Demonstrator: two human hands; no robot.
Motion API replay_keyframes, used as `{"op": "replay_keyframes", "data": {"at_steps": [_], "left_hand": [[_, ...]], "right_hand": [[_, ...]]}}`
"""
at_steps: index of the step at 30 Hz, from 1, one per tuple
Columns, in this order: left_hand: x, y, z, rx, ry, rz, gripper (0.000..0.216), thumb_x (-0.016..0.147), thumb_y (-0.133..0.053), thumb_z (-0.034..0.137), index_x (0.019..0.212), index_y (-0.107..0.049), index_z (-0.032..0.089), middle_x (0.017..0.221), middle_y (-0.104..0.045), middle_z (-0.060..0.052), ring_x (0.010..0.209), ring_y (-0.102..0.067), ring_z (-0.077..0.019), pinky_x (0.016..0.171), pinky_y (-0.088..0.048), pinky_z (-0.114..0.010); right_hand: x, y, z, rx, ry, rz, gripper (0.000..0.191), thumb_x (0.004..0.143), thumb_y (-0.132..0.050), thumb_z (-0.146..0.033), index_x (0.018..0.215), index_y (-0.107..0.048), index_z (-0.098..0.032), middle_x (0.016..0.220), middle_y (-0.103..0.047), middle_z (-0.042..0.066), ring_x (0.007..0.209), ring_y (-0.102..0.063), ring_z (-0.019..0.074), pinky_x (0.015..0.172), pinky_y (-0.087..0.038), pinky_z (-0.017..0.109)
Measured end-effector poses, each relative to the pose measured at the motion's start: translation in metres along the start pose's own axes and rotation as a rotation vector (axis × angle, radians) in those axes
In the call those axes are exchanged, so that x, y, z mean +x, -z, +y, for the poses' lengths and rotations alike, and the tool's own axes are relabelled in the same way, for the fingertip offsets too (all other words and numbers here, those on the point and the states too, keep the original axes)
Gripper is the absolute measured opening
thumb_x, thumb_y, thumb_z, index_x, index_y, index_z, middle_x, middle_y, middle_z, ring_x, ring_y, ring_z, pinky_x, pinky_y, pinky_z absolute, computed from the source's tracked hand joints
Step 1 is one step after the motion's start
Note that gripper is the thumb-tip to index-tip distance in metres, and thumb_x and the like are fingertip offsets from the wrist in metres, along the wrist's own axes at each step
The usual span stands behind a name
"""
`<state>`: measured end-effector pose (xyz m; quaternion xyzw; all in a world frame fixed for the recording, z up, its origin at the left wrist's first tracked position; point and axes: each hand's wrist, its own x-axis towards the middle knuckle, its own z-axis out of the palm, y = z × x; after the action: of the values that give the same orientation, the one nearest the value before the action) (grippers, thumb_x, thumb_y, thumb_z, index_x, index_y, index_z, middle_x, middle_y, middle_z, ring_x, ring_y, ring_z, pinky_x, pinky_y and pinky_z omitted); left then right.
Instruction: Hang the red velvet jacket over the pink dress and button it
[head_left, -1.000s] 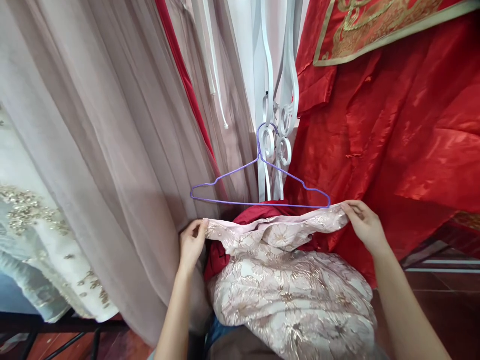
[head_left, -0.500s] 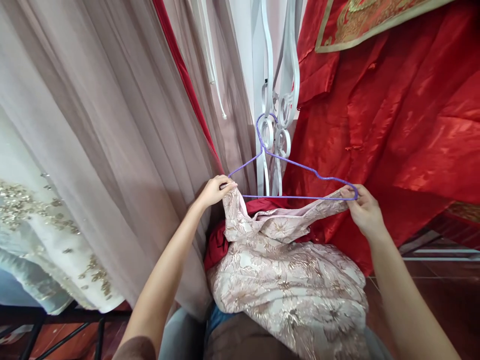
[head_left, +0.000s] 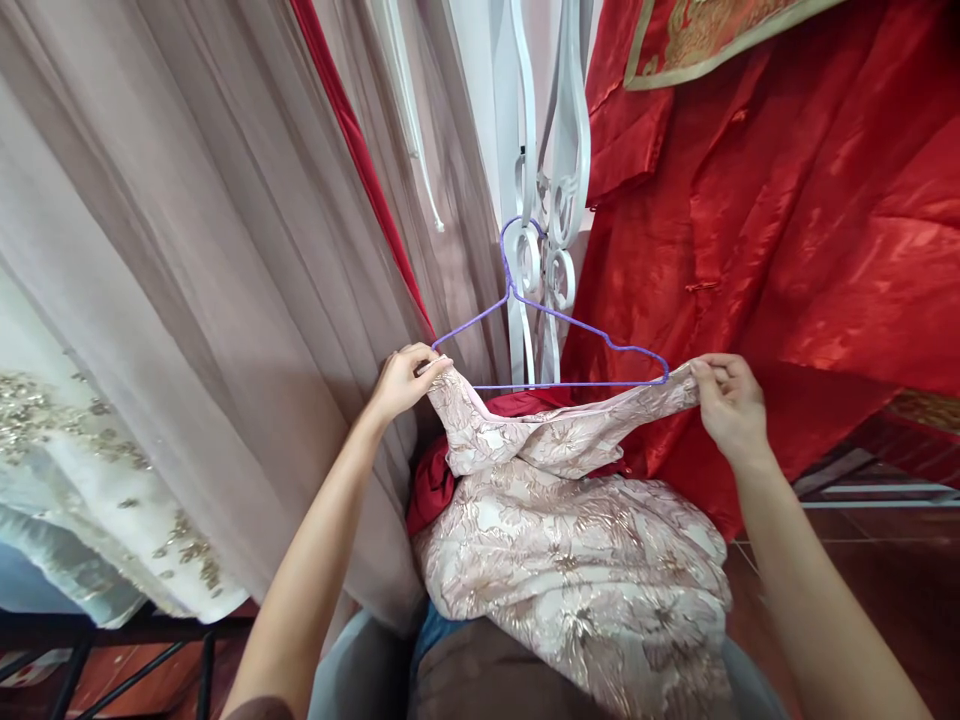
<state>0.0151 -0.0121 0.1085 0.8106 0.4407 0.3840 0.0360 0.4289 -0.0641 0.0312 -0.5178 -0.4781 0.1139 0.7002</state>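
Observation:
A pale pink dress (head_left: 577, 550) with a shiny metallic floral pattern lies across my lap, its top raised toward a purple clothes hanger (head_left: 562, 312). My left hand (head_left: 409, 380) pinches the left shoulder strap at the hanger's left end, which the fingers partly hide. With its fingers closed on the right strap, my right hand (head_left: 729, 402) pulls it out past the hanger's right end. That strap passes by the hanger's right corner. The hanger's hook rests against white scrolled metalwork (head_left: 529, 255).
Pinkish-grey sheer fabric (head_left: 247, 250) hangs at the left, beside a white gown with gold sequins (head_left: 112, 470). Red satin garments (head_left: 787, 230) hang at the right. Dark red cloth (head_left: 431, 490) lies behind the dress. A black metal frame (head_left: 202, 660) stands low at the left.
My right hand has come off the hanger's right end and drawn the strap outward beyond it. The hanger and my left hand have shifted slightly left.

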Motion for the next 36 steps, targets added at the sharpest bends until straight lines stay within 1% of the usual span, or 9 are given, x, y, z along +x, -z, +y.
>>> {"op": "replay_keyframes", "data": {"at_steps": [9, 13, 19, 23, 26, 29, 31, 33, 36], "left_hand": [[0.002, 0.006, -0.001, 0.000, -0.011, 0.005, 0.030, 0.083, -0.056, 0.043, 0.070, -0.065, 0.017, 0.079, -0.066, -0.004, 0.076, -0.058, -0.0160, 0.070, -0.041, -0.028], [0.000, 0.002, 0.001, 0.001, -0.017, -0.007, 0.029, 0.083, -0.056, 0.042, 0.070, -0.064, 0.018, 0.079, -0.066, -0.004, 0.076, -0.058, -0.0159, 0.070, -0.041, -0.027], [-0.005, -0.011, 0.006, -0.039, -0.035, -0.024, 0.029, 0.085, -0.055, 0.041, 0.069, -0.062, 0.017, 0.075, -0.063, -0.002, 0.071, -0.057, -0.0144, 0.069, -0.041, -0.027], [-0.006, -0.009, 0.008, 0.003, -0.030, -0.002, 0.028, 0.085, -0.055, 0.040, 0.069, -0.062, 0.018, 0.077, -0.064, -0.003, 0.074, -0.057, -0.0160, 0.073, -0.043, -0.029], [-0.012, -0.006, 0.008, 0.058, -0.062, 0.127, 0.023, 0.085, -0.056, 0.038, 0.073, -0.063, 0.019, 0.090, -0.064, -0.005, 0.089, -0.058, -0.0192, 0.087, -0.042, -0.033], [-0.030, -0.009, 0.001, 0.062, -0.010, 0.410, 0.022, 0.091, -0.047, 0.035, 0.083, -0.060, 0.019, 0.108, -0.058, -0.009, 0.107, -0.054, -0.0199, 0.096, -0.040, -0.033], [-0.046, -0.014, -0.010, 0.064, 0.080, 0.611, 0.024, 0.093, -0.041, 0.035, 0.085, -0.056, 0.019, 0.111, -0.055, -0.010, 0.109, -0.053, -0.0187, 0.095, -0.041, -0.031], [-0.062, -0.018, -0.022, 0.039, 0.174, 0.670, 0.024, 0.094, -0.039, 0.038, 0.087, -0.053, 0.020, 0.102, -0.058, -0.008, 0.100, -0.056, -0.0176, 0.089, -0.044, -0.030], [-0.077, -0.020, -0.035, -0.003, 0.325, 0.642, 0.025, 0.092, -0.041, 0.042, 0.083, -0.050, 0.021, 0.080, -0.059, -0.003, 0.076, -0.058, -0.0159, 0.071, -0.046, -0.027]], "right_hand": [[0.003, 0.004, -0.002, -0.011, -0.005, 0.000, 0.040, 0.070, -0.066, -0.058, 0.080, -0.054, -0.021, 0.061, -0.059, 0.000, 0.053, -0.054, 0.0142, 0.050, -0.042, 0.026], [0.014, -0.007, -0.013, -0.037, 0.040, -0.047, 0.035, 0.073, -0.065, -0.053, 0.081, -0.054, -0.021, 0.067, -0.063, 0.002, 0.059, -0.059, 0.0152, 0.055, -0.045, 0.026], [0.027, -0.046, -0.055, -0.188, 0.256, -0.251, 0.020, 0.084, -0.058, -0.042, 0.086, -0.057, -0.022, 0.082, -0.070, 0.005, 0.079, -0.067, 0.0207, 0.068, -0.049, 0.030], [0.025, -0.049, -0.065, -0.351, 0.338, -0.424, 0.020, 0.084, -0.059, -0.043, 0.088, -0.060, -0.024, 0.086, -0.072, 0.004, 0.082, -0.068, 0.0224, 0.072, -0.049, 0.031], [0.022, -0.041, -0.061, -0.465, 0.369, -0.547, 0.019, 0.086, -0.056, -0.042, 0.094, -0.061, -0.025, 0.089, -0.072, 0.003, 0.080, -0.067, 0.0223, 0.071, -0.049, 0.032], [0.020, -0.039, -0.055, -0.476, 0.404, -0.555, 0.016, 0.089, -0.049, -0.036, 0.093, -0.060, -0.025, 0.089, -0.070, 0.004, 0.079, -0.065, 0.0214, 0.073, -0.049, 0.032], [0.020, -0.041, -0.052, -0.468, 0.427, -0.530, 0.016, 0.090, -0.047, -0.034, 0.092, -0.059, -0.024, 0.090, -0.069, 0.005, 0.081, -0.065, 0.0220, 0.075, -0.049, 0.033], [0.021, -0.045, -0.050, -0.467, 0.433, -0.508, 0.016, 0.090, -0.046, -0.035, 0.091, -0.058, -0.024, 0.091, -0.068, 0.006, 0.083, -0.064, 0.0228, 0.076, -0.049, 0.033], [0.021, -0.048, -0.048, -0.463, 0.410, -0.492, 0.017, 0.089, -0.047, -0.036, 0.092, -0.059, -0.024, 0.091, -0.068, 0.006, 0.083, -0.063, 0.0230, 0.077, -0.048, 0.033]]}}
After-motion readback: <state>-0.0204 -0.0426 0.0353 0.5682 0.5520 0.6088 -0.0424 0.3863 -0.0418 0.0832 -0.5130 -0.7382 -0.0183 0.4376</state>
